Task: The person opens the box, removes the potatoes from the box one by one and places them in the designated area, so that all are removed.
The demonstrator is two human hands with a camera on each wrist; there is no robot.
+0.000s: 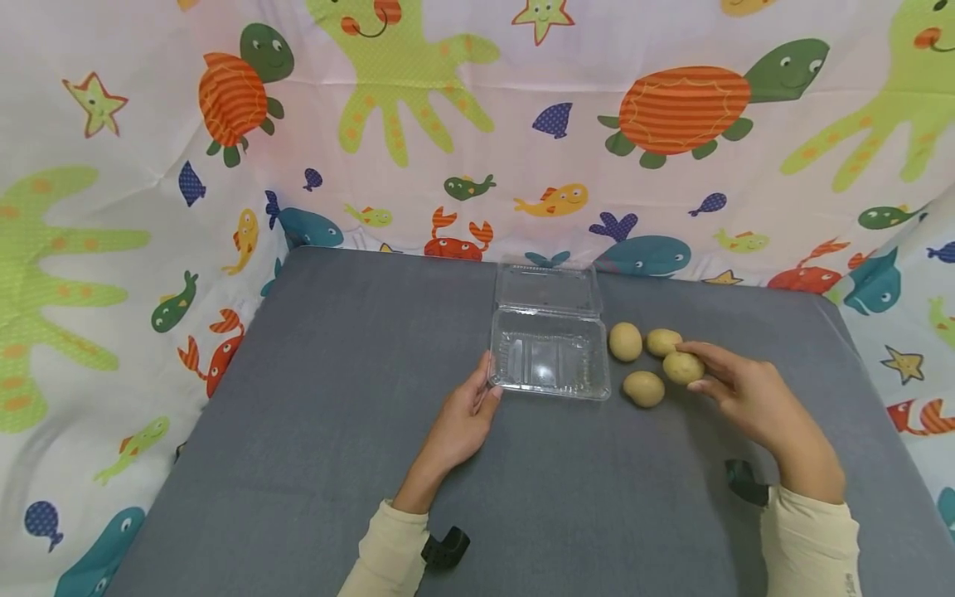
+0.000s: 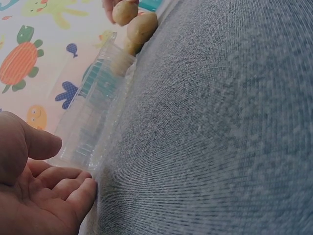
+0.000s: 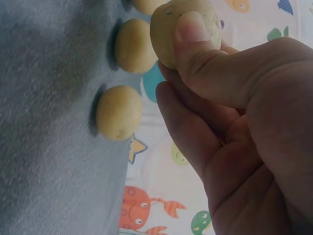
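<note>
Between the thumb and fingertips of my right hand [image 1: 757, 406] is a small yellowish potato [image 1: 682, 368], pinched above the cloth. In the right wrist view, the thumb presses across the face of this potato [image 3: 168, 34]. Three more potatoes lie close by: one near the container [image 1: 625, 342], one behind the held one [image 1: 663, 341] and one in front [image 1: 643, 389]. A clear plastic clamshell container [image 1: 548, 390] stands with its lid [image 1: 548, 288] folded back. My left hand [image 1: 458, 419] holds its front left corner, thumb and fingers around the rim.
Grey cloth [image 1: 358, 373] covers the table. A curtain with sea animals [image 1: 477, 99] hangs along the back and both sides, close to the table edges. The lid reaches nearly to the back edge. Dark wrist cameras [image 1: 446, 549] sit at both cuffs.
</note>
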